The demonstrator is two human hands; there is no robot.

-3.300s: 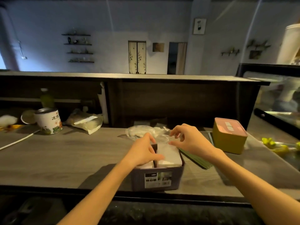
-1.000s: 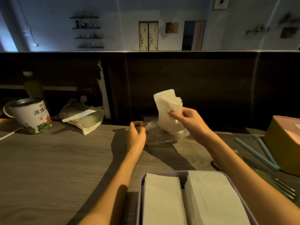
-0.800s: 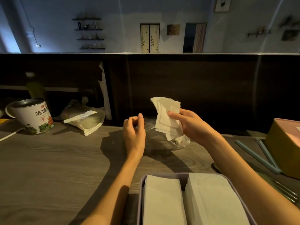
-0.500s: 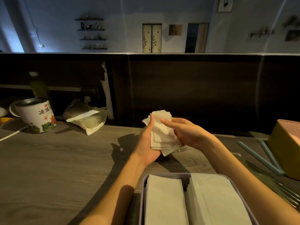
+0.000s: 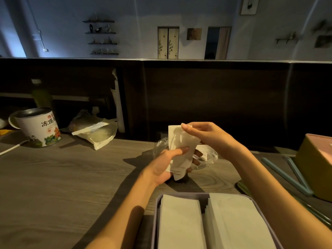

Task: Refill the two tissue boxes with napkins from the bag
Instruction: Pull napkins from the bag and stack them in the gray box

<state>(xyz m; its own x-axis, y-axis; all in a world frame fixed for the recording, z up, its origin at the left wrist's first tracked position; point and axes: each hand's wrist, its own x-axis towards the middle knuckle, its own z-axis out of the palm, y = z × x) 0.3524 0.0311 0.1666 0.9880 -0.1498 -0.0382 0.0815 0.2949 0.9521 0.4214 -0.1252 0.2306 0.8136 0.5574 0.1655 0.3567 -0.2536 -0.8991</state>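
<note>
A small stack of white napkins (image 5: 179, 150) is held upright above the counter. My left hand (image 5: 165, 166) grips its lower part, thumb across the front. My right hand (image 5: 206, 135) pinches its top edge with the fingertips. Right behind the napkins lies the clear plastic bag (image 5: 208, 158), crumpled on the counter. The grey tissue box (image 5: 158, 205) sits at the near edge, holding two rows of white napkins (image 5: 206, 223). The yellow tissue box with a pink lid (image 5: 316, 164) stands at the right.
A white tea tin (image 5: 38, 127) and a sealed pouch (image 5: 97, 133) stand at the back left, with a white cable (image 5: 10, 149) beside them. Teal tongs (image 5: 287, 175) lie left of the yellow box. A dark wooden partition (image 5: 197, 97) closes off the back.
My right hand drew the napkins out of the bag and lowered them. My left hand came across and took hold of the stack's lower part; my right hand shifted to its top edge.
</note>
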